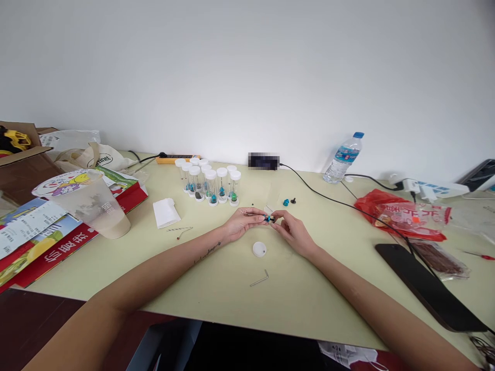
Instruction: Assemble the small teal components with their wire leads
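Note:
My left hand [243,222] is closed with its fingertips on a small blue and black part [268,219] at the middle of the table. My right hand [293,232] pinches the same part from the other side. Just below the hands lies a round white lid [259,249] with a small dark spot on it. An L-shaped hex key [260,279] rests nearer the table's front edge. Behind my right hand are a small teal piece [285,202] and a small black piece [293,201].
Several clear tubes with white caps [210,175] stand behind my left hand. A white packet [166,213] and a tilted plastic cup [104,206] are at left. At right are a water bottle [343,158], a red bag [402,214], a black cable and a dark phone [429,286].

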A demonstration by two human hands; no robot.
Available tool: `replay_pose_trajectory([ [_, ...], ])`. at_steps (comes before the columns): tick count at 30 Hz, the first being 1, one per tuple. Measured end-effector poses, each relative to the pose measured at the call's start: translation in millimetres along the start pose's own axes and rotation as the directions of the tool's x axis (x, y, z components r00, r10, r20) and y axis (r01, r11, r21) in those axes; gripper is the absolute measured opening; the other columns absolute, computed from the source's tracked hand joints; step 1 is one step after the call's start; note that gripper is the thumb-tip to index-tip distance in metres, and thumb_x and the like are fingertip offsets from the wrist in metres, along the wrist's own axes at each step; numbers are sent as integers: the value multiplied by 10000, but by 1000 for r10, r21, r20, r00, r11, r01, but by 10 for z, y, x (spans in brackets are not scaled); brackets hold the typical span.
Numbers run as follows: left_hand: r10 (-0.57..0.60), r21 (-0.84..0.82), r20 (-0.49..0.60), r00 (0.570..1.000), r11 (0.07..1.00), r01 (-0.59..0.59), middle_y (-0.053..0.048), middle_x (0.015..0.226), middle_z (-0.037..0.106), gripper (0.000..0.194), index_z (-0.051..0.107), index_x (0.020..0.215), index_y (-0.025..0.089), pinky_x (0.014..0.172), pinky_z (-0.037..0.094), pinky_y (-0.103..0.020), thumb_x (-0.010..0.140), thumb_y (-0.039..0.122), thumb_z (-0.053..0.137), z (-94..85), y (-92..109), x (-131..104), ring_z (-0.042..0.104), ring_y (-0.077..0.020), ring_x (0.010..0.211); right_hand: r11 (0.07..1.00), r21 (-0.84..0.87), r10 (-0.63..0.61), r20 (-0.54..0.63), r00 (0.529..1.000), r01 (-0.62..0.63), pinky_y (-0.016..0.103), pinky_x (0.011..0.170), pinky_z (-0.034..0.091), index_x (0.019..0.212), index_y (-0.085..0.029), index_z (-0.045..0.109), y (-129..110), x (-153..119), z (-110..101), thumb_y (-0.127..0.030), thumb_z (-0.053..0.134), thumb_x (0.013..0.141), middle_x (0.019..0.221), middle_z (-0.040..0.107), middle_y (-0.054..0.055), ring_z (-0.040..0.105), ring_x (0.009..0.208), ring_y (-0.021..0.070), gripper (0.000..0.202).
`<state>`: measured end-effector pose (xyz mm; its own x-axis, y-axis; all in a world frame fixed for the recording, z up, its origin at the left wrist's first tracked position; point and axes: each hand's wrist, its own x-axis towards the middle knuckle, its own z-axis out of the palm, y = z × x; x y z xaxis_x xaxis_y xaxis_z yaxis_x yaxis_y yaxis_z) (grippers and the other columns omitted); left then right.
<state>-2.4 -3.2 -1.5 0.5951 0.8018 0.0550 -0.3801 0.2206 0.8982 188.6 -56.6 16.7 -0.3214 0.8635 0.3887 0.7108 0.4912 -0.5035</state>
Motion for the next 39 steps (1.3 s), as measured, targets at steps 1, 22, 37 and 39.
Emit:
replay_pose_trajectory([
  [1, -1, 1, -1, 1000, 1000, 1, -91, 886, 661, 311, 636, 896, 94, 920, 406, -355, 618, 207, 718, -1, -1, 0, 627, -170, 839, 1000, 1, 0, 0, 1000, 0, 250, 536, 400, 1053, -222, 467, -1, 0, 0, -373, 379, 881, 838, 599, 19, 435, 483, 97, 245],
  [22, -1, 0, -2, 1000, 1000, 1, -98, 900, 662, 320, 636, 890, 97, 922, 404, -365, 608, 219, 727, -1, 2, -1, 631, -175, 833, 1000, -5, 10, 1, 1000, -10, 257, 543, 401, 1046, -221, 458, -11, 1, -9, -365, 392, 876, 888, 594, 28, 445, 503, 101, 233],
  [37, -4, 2, 9, 1000, 1000, 4, -97, 899, 660, 311, 635, 896, 96, 915, 409, -358, 620, 212, 719, 7, 2, 2, 630, -172, 831, 999, -42, 2, 16, 1000, -2, 268, 554, 400, 1006, -226, 474, -17, 0, -9, -376, 349, 891, 857, 595, 30, 452, 509, 109, 227],
  [39, -3, 1, 7, 1000, 1000, 3, -96, 895, 661, 313, 635, 893, 97, 912, 410, -360, 617, 218, 721, 7, 3, 0, 631, -172, 825, 999, -45, 6, 17, 1000, -6, 269, 552, 401, 996, -226, 481, -22, 2, -12, -391, 338, 894, 847, 595, 27, 458, 509, 111, 242],
])
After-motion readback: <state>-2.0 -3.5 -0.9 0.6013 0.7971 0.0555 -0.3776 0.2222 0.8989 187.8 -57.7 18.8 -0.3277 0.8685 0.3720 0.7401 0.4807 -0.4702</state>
